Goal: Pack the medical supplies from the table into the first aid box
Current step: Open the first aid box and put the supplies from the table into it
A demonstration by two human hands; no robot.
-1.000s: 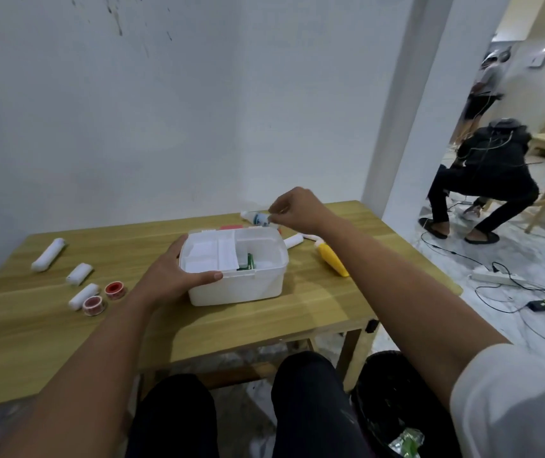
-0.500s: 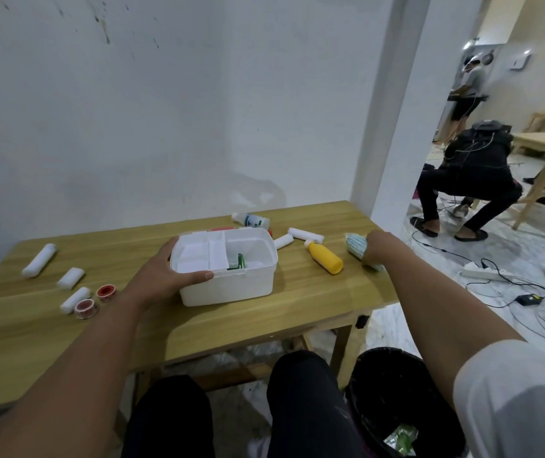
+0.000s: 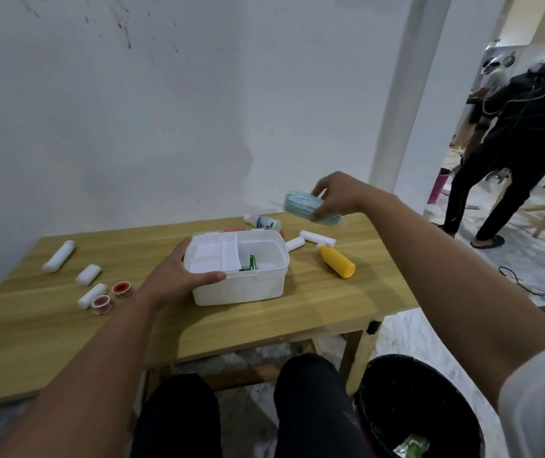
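The open white first aid box (image 3: 241, 289) stands mid-table with a white divider tray and a green item (image 3: 250, 262) inside. My left hand (image 3: 178, 272) grips its left rim. My right hand (image 3: 334, 196) is raised above the table's far right, shut on a stack of blue face masks (image 3: 304, 206). On the table lie a yellow bottle (image 3: 337, 261), a small white bottle (image 3: 263, 222), two white rolls (image 3: 317, 239) right of the box, three bandage rolls (image 3: 59, 256) and two red tape rolls (image 3: 102, 304) at the left.
The wooden table (image 3: 66, 325) stands against a white wall. A black bin (image 3: 420, 408) sits at the lower right beside my knees. A person in black stands on the floor at the far right, with cables lying there.
My right hand left the small bottle behind the box, went to the table's right edge, took the blue masks, and has now lifted them up toward the box. My left hand stayed on the box.
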